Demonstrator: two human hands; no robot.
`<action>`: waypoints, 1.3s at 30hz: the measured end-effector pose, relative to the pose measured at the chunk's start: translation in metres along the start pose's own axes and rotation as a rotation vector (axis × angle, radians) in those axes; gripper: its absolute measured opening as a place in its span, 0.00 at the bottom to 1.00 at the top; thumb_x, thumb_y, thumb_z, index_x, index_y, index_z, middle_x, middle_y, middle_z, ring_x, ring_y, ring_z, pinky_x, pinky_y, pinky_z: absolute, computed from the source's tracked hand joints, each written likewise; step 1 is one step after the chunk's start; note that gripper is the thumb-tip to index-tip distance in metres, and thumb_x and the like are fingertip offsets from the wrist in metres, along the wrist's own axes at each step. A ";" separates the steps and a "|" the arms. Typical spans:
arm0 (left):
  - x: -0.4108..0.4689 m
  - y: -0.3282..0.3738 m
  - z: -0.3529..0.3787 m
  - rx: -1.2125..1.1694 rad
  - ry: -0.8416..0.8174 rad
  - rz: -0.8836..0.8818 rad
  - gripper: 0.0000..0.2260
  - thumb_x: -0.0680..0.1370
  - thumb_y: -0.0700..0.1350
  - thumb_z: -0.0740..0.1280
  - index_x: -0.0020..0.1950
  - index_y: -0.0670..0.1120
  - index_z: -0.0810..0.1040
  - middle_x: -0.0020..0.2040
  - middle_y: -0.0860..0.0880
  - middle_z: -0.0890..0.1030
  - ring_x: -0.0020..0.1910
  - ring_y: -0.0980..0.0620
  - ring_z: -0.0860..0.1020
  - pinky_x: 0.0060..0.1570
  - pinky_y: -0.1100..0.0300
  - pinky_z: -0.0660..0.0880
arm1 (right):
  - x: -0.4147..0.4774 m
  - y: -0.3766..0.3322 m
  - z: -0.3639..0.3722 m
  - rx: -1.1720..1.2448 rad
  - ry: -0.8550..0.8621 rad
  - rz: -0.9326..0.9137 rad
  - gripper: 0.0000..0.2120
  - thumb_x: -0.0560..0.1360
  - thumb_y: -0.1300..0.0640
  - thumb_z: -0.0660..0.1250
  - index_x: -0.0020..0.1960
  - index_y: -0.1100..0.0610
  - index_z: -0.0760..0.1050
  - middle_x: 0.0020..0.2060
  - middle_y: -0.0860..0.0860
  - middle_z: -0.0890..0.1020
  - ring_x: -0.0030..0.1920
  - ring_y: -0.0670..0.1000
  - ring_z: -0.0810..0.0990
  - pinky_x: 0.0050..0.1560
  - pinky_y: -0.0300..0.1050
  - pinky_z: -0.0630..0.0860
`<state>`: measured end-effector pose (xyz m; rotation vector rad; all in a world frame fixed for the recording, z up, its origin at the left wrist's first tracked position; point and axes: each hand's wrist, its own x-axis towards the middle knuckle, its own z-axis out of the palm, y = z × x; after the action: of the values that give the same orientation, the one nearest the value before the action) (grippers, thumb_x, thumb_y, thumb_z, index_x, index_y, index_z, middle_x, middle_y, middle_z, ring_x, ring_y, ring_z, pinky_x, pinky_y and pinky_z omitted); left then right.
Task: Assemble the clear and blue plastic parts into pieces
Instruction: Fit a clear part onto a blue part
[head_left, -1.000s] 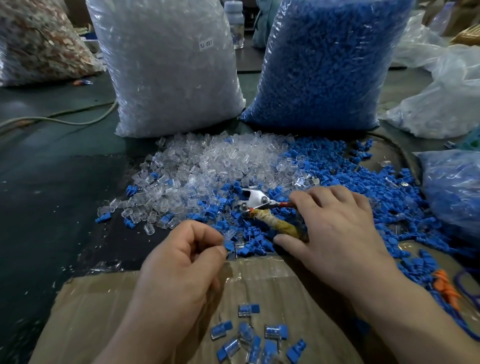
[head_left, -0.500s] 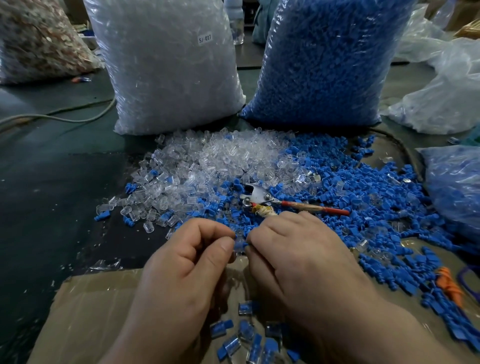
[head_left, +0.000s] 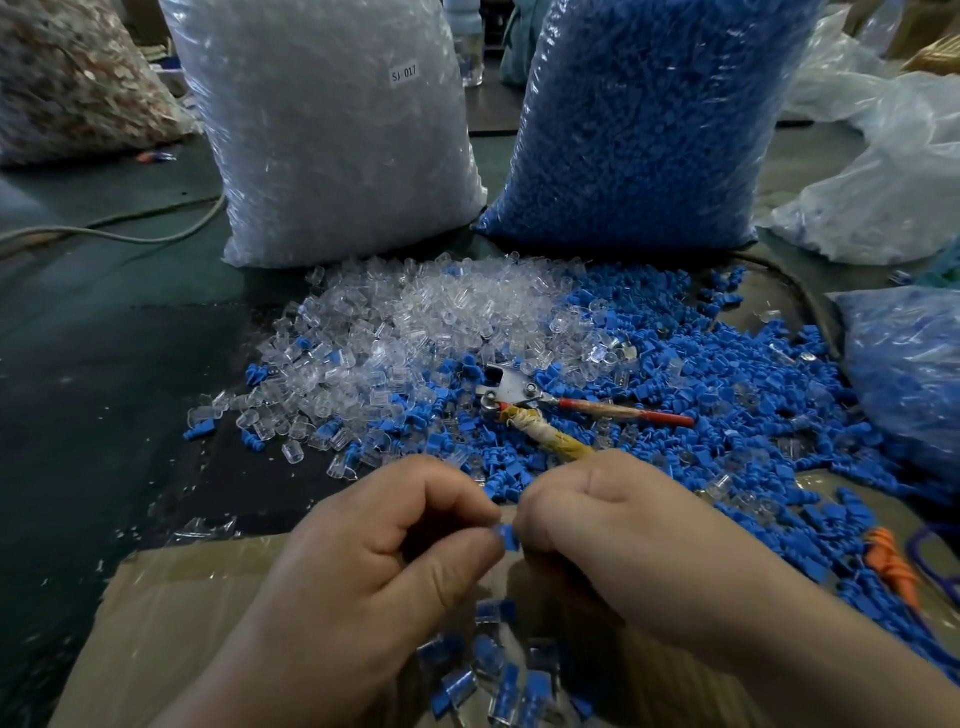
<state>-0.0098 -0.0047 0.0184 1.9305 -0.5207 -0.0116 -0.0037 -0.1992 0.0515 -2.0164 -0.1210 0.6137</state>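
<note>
Grips one small blue plastic part (head_left: 508, 536) between the curled fingertips of the left hand (head_left: 374, 561) and the right hand (head_left: 623, 545). Both closed on it, knuckles nearly touching. Holds it over the far edge of the brown cardboard sheet (head_left: 182, 597). Cannot tell whether a clear part sits inside the left fingers: hidden.

Far left, at the back: a bag of mottled reddish-white pieces (head_left: 67, 78), blurred. In front of it: a grey cable (head_left: 130, 236) lying across the dark green table top (head_left: 78, 415).

Next, standing upright: a large clear plastic sack of clear parts (head_left: 332, 145), bearing a white label (head_left: 404, 74) marked "SJ 017". Beside it on the right: a large clear plastic sack of blue parts (head_left: 639, 119).

In front of both sacks: a loose heap of clear plastic caps (head_left: 415, 322), merging on its right into a loose spread of blue plastic plugs (head_left: 727, 395).

Where the two meet: metal-headed pliers (head_left: 511, 387) with one red handle and one handle wrapped in yellowish tape, the wrapped handle ending at the right hand.

Below the hands, on the cardboard: a small cluster of assembled clear-and-blue pieces (head_left: 493, 675), partly covered by the wrists.

Far right: crumpled translucent plastic bags (head_left: 883, 182), then a smaller bag of blue parts (head_left: 909, 374). Nearer, an orange ribbed plastic part (head_left: 891, 566) among blue ones.
</note>
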 end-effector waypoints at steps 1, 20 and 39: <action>0.001 -0.001 -0.003 0.095 -0.013 0.009 0.09 0.71 0.62 0.69 0.47 0.61 0.80 0.41 0.55 0.82 0.36 0.53 0.81 0.32 0.62 0.78 | 0.001 0.002 -0.001 -0.187 0.079 -0.036 0.17 0.73 0.46 0.61 0.34 0.57 0.71 0.25 0.46 0.71 0.27 0.46 0.69 0.31 0.49 0.68; 0.013 -0.019 0.004 0.836 0.027 -0.166 0.21 0.76 0.60 0.62 0.69 0.60 0.74 0.54 0.61 0.76 0.54 0.59 0.74 0.50 0.65 0.67 | 0.035 0.018 0.020 -0.979 0.354 -0.306 0.19 0.78 0.34 0.50 0.61 0.44 0.64 0.45 0.46 0.72 0.45 0.54 0.78 0.33 0.48 0.64; 0.010 -0.029 0.008 0.516 0.269 -0.224 0.10 0.70 0.56 0.69 0.48 0.65 0.71 0.47 0.67 0.75 0.47 0.68 0.73 0.37 0.70 0.66 | 0.033 0.020 0.016 -0.649 0.446 -0.338 0.06 0.81 0.44 0.55 0.50 0.44 0.67 0.42 0.42 0.76 0.40 0.46 0.75 0.42 0.49 0.74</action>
<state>0.0078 -0.0062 -0.0086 2.4374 -0.1266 0.2580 0.0138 -0.1856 0.0157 -2.6218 -0.4232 -0.1267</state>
